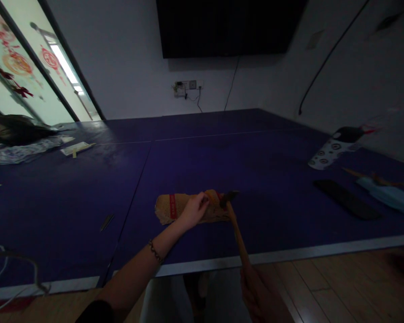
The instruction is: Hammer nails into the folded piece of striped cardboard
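A folded tan woven cloth with red bands (163,209) lies near the front of the purple table (195,166). My left hand (195,210) rests on it, fingers curled and pressed together; whatever is between them, if anything, is too small and dark to make out. My right hand (261,294), low in the view, wraps round the wooden handle of a hammer (238,235). The hammer's dark metal head is over the right end of the cloth, just right of my left fingers; I cannot tell whether it touches the cloth.
On the right are a spotted bottle (328,151), a black flat case (346,199) and a light blue cloth-like item (388,195). A small dark object (107,222) lies left. White cables (35,269) hang by the table's front edge (306,249). A dark bag (16,130) sits far left.
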`<state>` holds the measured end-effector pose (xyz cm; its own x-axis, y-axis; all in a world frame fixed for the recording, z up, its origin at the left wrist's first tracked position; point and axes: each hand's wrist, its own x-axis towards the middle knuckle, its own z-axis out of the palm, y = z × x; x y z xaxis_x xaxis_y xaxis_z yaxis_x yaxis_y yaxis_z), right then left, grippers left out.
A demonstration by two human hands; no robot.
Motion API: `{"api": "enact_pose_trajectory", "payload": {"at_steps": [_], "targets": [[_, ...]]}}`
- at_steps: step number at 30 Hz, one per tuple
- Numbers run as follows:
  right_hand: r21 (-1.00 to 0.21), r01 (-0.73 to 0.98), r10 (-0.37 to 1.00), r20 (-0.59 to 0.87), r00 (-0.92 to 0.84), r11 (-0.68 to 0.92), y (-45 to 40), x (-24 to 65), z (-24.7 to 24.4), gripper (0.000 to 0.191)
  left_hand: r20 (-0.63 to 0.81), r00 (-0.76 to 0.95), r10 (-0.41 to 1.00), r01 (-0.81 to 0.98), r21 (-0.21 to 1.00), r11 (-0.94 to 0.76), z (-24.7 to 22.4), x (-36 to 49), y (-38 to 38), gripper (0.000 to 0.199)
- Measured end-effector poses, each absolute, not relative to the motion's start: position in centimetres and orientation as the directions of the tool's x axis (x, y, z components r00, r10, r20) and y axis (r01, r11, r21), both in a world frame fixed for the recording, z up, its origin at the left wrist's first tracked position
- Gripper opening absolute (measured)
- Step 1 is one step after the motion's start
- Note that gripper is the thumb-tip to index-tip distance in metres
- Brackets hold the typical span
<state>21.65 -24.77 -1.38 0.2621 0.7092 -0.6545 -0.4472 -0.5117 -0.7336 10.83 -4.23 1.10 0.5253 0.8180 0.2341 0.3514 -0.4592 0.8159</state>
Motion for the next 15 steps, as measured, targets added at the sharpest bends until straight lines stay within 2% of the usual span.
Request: {"api": "enact_pose_trajectory", "payload": {"at_steps": [4,10,15], "targets": [[-0.703,-0.463,0.657,-0.696,0.290,-0.540,-24.7,21.4,-2.2,0.044,0.225,0.491,0.842,0.355,0.831,-0.429,-0.5,11.7,-3.9,0.010],[-0.671,-0.486,0.665,-0.714,0.219,-0.560,-24.7,21.4,-2.5,0.051,0.205,0.495,0.844,0.378,0.824,-0.422,-1.9,11.5,-4.4,0.005],[-0.681,-0.486,0.655,-0.711,0.257,-0.548,-24.8,21.5,-3.0,0.052,0.207,0.506,0.837,0.415,0.793,-0.447,-1.9,11.3,-4.7,0.008]]}}
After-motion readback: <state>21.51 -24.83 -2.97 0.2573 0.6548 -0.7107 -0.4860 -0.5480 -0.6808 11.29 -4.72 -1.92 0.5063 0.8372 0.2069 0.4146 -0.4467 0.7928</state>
